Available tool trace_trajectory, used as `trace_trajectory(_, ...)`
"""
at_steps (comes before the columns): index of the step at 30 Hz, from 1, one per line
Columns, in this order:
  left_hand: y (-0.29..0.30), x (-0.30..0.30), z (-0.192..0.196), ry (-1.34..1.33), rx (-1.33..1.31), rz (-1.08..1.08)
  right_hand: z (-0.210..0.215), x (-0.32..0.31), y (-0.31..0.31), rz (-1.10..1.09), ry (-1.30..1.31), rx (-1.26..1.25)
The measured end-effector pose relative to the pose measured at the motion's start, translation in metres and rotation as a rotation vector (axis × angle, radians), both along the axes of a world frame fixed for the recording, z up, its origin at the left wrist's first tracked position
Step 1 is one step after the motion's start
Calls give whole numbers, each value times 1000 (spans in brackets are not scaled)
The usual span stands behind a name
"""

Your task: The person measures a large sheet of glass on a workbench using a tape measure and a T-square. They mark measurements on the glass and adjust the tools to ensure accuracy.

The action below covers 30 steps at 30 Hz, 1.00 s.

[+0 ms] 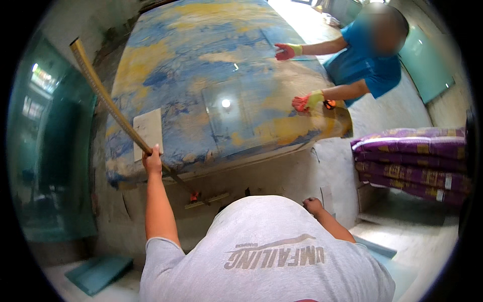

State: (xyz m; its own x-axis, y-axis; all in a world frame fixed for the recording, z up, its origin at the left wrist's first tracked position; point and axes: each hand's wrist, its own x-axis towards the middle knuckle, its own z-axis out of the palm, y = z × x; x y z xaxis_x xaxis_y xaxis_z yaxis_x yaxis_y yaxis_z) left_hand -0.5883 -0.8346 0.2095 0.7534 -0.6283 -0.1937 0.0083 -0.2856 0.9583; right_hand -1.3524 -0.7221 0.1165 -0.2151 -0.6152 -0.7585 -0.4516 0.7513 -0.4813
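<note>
My left hand [152, 161] is wrapped round a long brass-coloured T-square [108, 98]. The bar slants from upper left down past the front edge of the table, with a red part and a pale cross-piece [207, 200] near the floor. Just beyond that hand, a cream rectangular board [148, 132] lies on the table's near left corner. My right hand [313, 205] hangs low beside my body, its fingers curled and nothing visible in them. In the middle of the table rests a clear glass pane [226, 113], reflecting a bright light.
A large table with a blue and yellow patterned cover [201, 38] stands ahead. Across its right side a co-worker in a blue shirt [370, 60] wears red and yellow gloves [308, 102] beside an orange tape measure [329, 104]. Green glass sheets [50, 141] lean left; purple folded quilts [412, 158] sit right.
</note>
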Motion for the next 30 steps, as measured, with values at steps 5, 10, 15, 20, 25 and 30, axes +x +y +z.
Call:
trace_trajectory(5,17,-33,-21,-274,54,9,29,-3,25,-155,15,19)
trace_trajectory(10,76,-15,-100,-135,-168,108,17,-20,43,-279,-26,-4)
trace_trajectory(15,84,13,-94,470,2,489,-23,-39,89,282,371,-118)
trace_trajectory(20,88,4,-89,517,-32,378,-107,-105,130,629,474,-253)
trace_trajectory(25,94,-50,-104,602,191,384,-32,-33,103,339,330,-274)
trace_trajectory(30,171,-96,-221,498,493,-167,4,9,69,-64,78,-149)
